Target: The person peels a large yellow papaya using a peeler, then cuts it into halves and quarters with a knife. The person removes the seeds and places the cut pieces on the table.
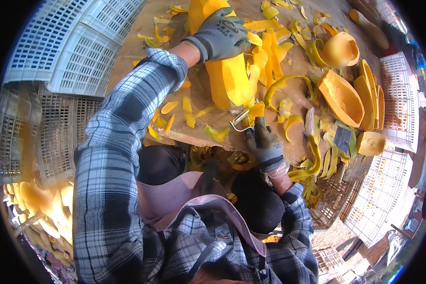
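The person's hands are apart: the gloved left hand (222,34) clasps a long orange squash (227,80) lying on the table (139,42), while the gloved right hand (265,144) grips a metal peeler (242,118) just off its near end. Peeling looks well along (yellow-green peelings (215,133) litter the wood); the next stroke, I judge, calls for a steady squash and the blade laid flat.

the squash (229,83) lies on the table (189,134), under the left hand (225,35); the peeler (240,117), in the right hand (266,144), is just before its near end. peelings (169,107) lie on both sides, squash pieces (341,97) (in a group) farther right. crates (87,47) flank the table, left and right.
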`<state>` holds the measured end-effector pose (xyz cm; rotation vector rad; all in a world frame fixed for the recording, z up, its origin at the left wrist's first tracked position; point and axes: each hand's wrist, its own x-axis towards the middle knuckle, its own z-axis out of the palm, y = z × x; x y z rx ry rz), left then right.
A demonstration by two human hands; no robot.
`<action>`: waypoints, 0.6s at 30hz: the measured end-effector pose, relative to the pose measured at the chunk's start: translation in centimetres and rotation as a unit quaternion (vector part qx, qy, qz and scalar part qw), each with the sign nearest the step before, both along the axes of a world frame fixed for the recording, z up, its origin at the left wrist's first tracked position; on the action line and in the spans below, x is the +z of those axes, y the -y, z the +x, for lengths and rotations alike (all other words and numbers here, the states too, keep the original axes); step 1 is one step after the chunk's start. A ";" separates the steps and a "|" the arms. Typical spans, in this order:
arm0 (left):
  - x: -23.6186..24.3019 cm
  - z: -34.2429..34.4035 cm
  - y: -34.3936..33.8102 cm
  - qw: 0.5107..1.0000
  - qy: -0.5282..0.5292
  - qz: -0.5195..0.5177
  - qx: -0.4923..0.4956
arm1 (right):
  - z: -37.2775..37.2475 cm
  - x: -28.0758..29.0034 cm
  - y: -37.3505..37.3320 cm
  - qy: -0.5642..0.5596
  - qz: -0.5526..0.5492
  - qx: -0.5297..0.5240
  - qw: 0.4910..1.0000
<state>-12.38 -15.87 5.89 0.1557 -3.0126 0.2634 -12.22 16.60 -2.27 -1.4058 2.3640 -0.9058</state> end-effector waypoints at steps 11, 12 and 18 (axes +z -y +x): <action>0.5 -1.2 -0.4 0.999 -0.025 0.032 0.010 | 0.0 7.2 4.0 -0.054 0.014 -0.002 0.998; 0.4 -1.3 -0.4 0.999 -0.023 0.034 0.013 | 0.1 7.4 5.7 -0.098 0.043 0.006 0.994; 0.0 -0.2 -0.3 0.998 -0.036 0.055 0.018 | 2.2 5.9 3.4 -0.048 0.062 -0.052 0.996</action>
